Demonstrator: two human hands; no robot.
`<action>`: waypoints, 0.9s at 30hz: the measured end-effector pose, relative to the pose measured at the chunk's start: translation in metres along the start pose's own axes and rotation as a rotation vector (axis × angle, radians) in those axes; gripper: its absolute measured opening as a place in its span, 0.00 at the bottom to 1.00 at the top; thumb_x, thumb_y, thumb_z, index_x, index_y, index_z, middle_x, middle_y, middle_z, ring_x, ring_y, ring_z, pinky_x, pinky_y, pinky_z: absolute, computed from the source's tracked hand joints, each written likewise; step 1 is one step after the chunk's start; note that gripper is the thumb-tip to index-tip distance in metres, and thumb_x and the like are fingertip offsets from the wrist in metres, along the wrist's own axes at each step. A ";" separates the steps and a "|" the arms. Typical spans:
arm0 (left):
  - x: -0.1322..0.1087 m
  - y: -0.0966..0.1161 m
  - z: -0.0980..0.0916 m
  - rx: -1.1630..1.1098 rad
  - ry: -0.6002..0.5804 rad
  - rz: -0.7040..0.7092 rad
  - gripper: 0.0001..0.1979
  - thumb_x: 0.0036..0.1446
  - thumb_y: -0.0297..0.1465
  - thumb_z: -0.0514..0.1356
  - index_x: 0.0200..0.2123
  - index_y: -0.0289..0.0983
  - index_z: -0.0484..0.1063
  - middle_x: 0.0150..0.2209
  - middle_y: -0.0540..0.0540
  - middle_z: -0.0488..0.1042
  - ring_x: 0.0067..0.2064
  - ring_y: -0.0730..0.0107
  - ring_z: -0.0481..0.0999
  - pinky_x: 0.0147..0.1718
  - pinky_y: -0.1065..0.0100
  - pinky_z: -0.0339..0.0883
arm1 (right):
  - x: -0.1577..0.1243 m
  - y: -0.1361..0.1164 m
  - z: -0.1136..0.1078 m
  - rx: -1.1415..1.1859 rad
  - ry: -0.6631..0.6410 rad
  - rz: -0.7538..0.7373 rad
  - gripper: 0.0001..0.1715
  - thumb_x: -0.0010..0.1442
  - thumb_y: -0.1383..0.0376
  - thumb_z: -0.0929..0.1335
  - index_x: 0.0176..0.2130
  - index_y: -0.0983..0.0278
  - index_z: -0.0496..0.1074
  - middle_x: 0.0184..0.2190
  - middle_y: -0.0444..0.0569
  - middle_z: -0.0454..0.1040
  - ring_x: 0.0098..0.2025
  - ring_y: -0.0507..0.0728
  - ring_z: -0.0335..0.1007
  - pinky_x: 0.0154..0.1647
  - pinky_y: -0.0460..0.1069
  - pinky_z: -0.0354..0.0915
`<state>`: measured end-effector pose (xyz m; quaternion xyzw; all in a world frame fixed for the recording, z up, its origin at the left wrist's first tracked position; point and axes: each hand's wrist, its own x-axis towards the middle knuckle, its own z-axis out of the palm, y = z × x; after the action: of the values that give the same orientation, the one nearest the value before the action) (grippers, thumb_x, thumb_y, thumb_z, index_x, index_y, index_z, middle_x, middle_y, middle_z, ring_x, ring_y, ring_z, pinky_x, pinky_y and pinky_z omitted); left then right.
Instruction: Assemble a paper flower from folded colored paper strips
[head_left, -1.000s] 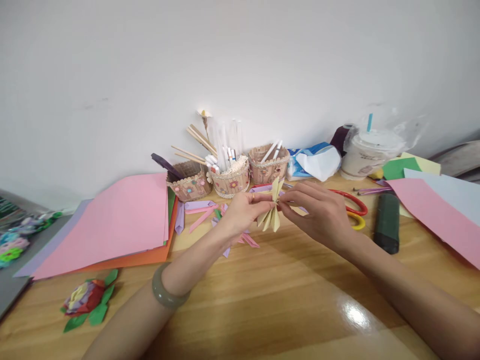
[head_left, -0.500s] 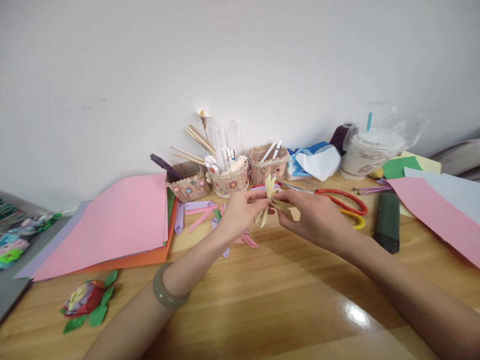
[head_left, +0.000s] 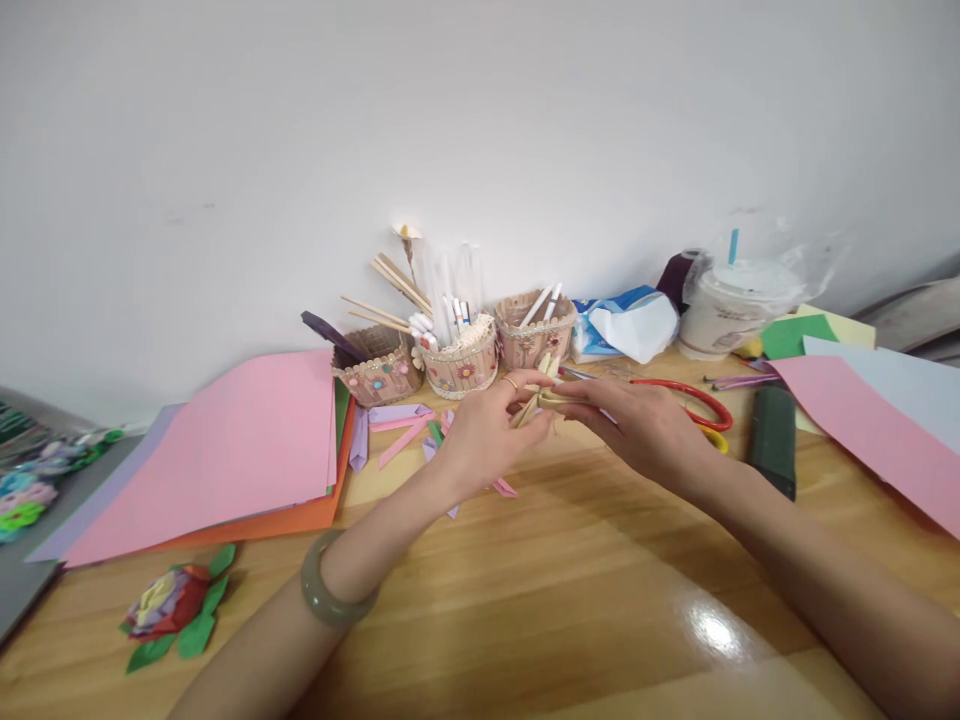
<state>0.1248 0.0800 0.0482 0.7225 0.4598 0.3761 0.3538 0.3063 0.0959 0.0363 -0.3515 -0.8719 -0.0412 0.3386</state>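
a plain white wall (head_left: 480, 130) fills the upper half of the frame, above a glossy wood-grain worktop (head_left: 480, 620). a stack of large coloured paper sheets (head_left: 225, 440), pink on top with orange beneath, lies at the left; loose pink, pale blue and green sheets (head_left: 862, 410) spread at the right edge. a lidded plastic cup with a blue straw (head_left: 735, 310) stands near the wall at the right. a red, purple and yellow paper flower with green leaves (head_left: 172, 605) lies at the lower left.

the left hand (head_left: 487, 430) and the right hand (head_left: 652, 430) meet just right of the frame's centre. behind them, near the wall, are a blue and white tissue packet (head_left: 626, 325) and three decorated wooden baskets (head_left: 461, 372). red and yellow handled scissors (head_left: 705, 392) lie partly behind the right hand.

a pale yellow folded paper piece (head_left: 553, 398) sits between the hands, above the worktop: the left grip pinches its left side, the right grip pinches its right side, fingers hiding part of it. lavender and pink paper strips (head_left: 405, 441) lie left of centre.
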 end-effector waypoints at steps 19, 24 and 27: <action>0.003 0.002 -0.009 0.223 0.041 0.128 0.07 0.52 0.29 0.60 0.37 0.40 0.71 0.30 0.50 0.74 0.34 0.69 0.74 0.33 0.70 0.65 | 0.007 -0.004 -0.008 0.590 -0.145 0.374 0.14 0.58 0.58 0.64 0.34 0.65 0.73 0.29 0.48 0.75 0.30 0.53 0.68 0.29 0.47 0.62; 0.001 0.002 -0.003 0.155 0.106 0.169 0.04 0.53 0.29 0.60 0.34 0.38 0.70 0.30 0.50 0.73 0.34 0.70 0.73 0.33 0.69 0.66 | 0.007 -0.013 -0.006 0.487 -0.030 0.481 0.12 0.57 0.61 0.64 0.31 0.65 0.72 0.22 0.45 0.71 0.22 0.51 0.62 0.21 0.46 0.56; 0.001 0.000 -0.001 0.090 0.115 0.166 0.03 0.52 0.29 0.60 0.33 0.38 0.70 0.30 0.50 0.73 0.34 0.70 0.73 0.34 0.69 0.66 | 0.006 -0.015 -0.005 0.436 0.019 0.411 0.08 0.56 0.64 0.64 0.30 0.65 0.71 0.23 0.45 0.72 0.23 0.51 0.64 0.23 0.46 0.59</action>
<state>0.1246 0.0810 0.0486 0.7505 0.4343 0.4238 0.2618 0.2970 0.0865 0.0464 -0.4393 -0.7674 0.2134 0.4154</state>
